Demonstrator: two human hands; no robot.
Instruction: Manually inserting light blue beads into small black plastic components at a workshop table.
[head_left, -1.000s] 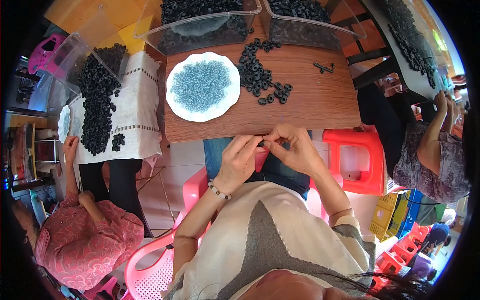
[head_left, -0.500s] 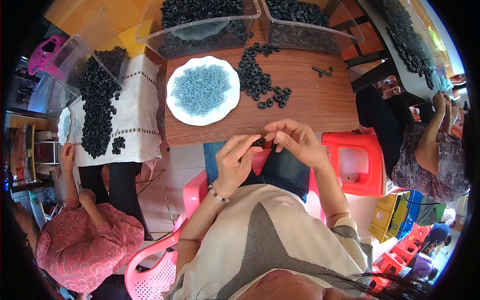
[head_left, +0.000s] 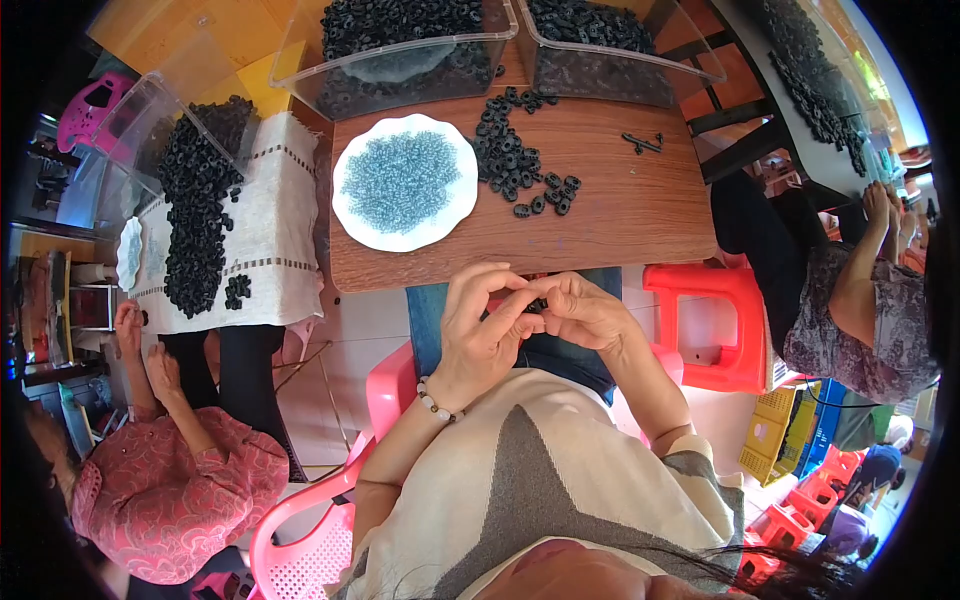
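Observation:
A small black part with a hole (head_left: 537, 305) sits between my hands, mostly covered by fingers. My left hand (head_left: 480, 325) pinches it from the left, thumb and index finger closed, a beaded bracelet on that wrist. From the other side my right hand (head_left: 592, 318) grips it with thumb and fingertips. Both hands are over my lap, just off the front edge of the brown table (head_left: 620, 215). On the table, a white scalloped plate (head_left: 345, 215) bears many small clear bluish beads (head_left: 405, 180). Beside it lies a loose heap of the same kind of black parts (head_left: 508, 155).
Clear plastic bins (head_left: 420, 62) full of black parts stand along the table's back. A few thin black pieces (head_left: 642, 143) lie at the right. To the left, a co-worker in red (head_left: 180, 490) sits by a cloth-covered table (head_left: 275, 210). A red stool (head_left: 705, 330) stands at my right.
My right hand has come in and closed on the black part, and my hands now meet. The co-worker at left has raised one hand.

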